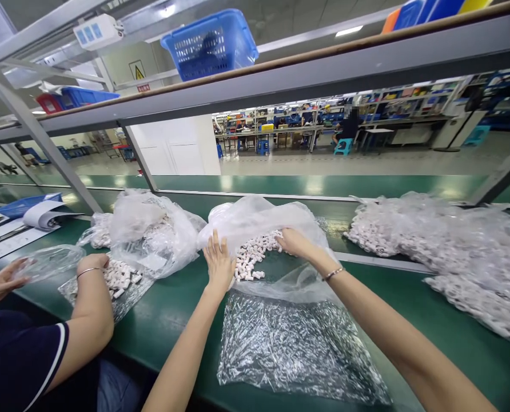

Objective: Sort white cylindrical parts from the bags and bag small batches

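Observation:
My left hand (pixel 218 262) lies with its fingers stretched out against the left side of a clear plastic bag (pixel 266 214). Small white cylindrical pieces (pixel 252 254) spill in a loose pile from under the bag's film, just right of that hand. At the pile's right edge, my right hand (pixel 295 243) has its fingers curled in by the bag's opening; whatever they grip is hidden. Closer to me, a flat sheet of clear crinkled plastic (pixel 298 349) lies on the green table (pixel 160 315), below both forearms.
On the left, a co-worker's hands (pixel 92 263) are at another pile of white pieces (pixel 122 277) beside a filled bag (pixel 152 229). More filled bags (pixel 452 240) lie right. Papers (pixel 36 220) rest far left. A shelf with a blue basket (pixel 214 46) crosses overhead.

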`<state>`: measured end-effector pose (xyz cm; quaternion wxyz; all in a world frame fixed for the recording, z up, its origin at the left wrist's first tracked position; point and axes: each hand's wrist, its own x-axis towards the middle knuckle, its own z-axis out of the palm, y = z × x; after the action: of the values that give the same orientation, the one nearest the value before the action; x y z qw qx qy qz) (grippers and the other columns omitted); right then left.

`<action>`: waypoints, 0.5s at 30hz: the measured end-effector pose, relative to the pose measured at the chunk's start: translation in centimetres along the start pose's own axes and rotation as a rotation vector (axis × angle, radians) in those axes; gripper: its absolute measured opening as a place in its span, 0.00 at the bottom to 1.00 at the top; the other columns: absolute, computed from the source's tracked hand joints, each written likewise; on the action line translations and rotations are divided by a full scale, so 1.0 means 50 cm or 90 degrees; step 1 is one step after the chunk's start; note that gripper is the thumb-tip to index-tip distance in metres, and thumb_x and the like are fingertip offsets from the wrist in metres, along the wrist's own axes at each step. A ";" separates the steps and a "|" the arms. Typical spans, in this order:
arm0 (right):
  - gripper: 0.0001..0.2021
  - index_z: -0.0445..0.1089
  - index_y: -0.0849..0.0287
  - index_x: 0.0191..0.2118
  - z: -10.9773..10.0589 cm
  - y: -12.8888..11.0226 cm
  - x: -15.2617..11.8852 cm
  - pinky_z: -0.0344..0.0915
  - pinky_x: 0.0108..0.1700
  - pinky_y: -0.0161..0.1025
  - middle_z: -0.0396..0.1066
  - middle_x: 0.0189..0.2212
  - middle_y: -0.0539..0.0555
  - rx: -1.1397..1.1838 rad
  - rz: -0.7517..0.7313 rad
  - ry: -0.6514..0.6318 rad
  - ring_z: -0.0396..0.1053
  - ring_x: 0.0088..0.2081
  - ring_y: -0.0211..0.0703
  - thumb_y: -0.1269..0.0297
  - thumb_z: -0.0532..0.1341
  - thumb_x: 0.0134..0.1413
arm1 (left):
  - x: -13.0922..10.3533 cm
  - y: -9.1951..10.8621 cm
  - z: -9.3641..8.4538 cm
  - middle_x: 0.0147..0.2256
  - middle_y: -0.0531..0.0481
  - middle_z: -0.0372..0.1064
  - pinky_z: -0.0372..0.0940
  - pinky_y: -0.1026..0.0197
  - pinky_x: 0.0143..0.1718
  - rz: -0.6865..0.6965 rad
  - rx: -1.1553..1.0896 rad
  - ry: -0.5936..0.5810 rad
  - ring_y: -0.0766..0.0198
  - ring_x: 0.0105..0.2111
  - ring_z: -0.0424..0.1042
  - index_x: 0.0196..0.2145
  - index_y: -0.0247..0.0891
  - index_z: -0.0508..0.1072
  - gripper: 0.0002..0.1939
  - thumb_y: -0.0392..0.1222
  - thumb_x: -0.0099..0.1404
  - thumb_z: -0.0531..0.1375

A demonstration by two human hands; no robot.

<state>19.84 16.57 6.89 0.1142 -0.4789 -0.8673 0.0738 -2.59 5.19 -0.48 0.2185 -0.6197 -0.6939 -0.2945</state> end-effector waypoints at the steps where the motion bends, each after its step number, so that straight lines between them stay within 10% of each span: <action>1: 0.27 0.66 0.73 0.56 -0.017 0.002 0.015 0.63 0.60 0.39 0.69 0.51 0.69 0.002 0.019 0.017 0.68 0.55 0.46 0.57 0.45 0.63 | 0.014 -0.008 0.000 0.68 0.27 0.34 0.48 0.33 0.61 -0.007 0.007 0.011 0.37 0.66 0.44 0.62 0.29 0.52 0.36 0.33 0.59 0.61; 8: 0.31 0.57 0.60 0.64 -0.117 -0.034 -0.029 0.47 0.73 0.46 0.67 0.53 0.60 0.041 -0.022 0.270 0.55 0.65 0.45 0.48 0.44 0.62 | 0.074 -0.003 -0.087 0.67 0.31 0.41 0.46 0.36 0.63 -0.081 -0.049 0.120 0.42 0.66 0.46 0.64 0.32 0.49 0.37 0.29 0.60 0.57; 12: 0.32 0.64 0.66 0.58 -0.086 -0.038 -0.089 0.59 0.64 0.49 0.70 0.47 0.65 0.079 0.019 0.181 0.63 0.58 0.51 0.45 0.44 0.62 | -0.003 0.074 -0.198 0.68 0.37 0.39 0.46 0.35 0.65 -0.039 -0.258 0.048 0.44 0.68 0.41 0.66 0.40 0.49 0.36 0.44 0.65 0.60; 15: 0.28 0.64 0.63 0.57 -0.020 -0.024 -0.114 0.62 0.61 0.46 0.69 0.50 0.63 0.126 0.012 0.099 0.65 0.56 0.49 0.47 0.46 0.62 | -0.078 0.129 -0.299 0.63 0.41 0.54 0.61 0.39 0.57 -0.075 -0.558 -0.069 0.48 0.63 0.55 0.59 0.49 0.63 0.23 0.51 0.68 0.56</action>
<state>22.06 11.12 7.42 0.2270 -0.4777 -0.8397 0.1227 3.41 -7.45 8.73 -0.1186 -0.6277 -0.5483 -0.5397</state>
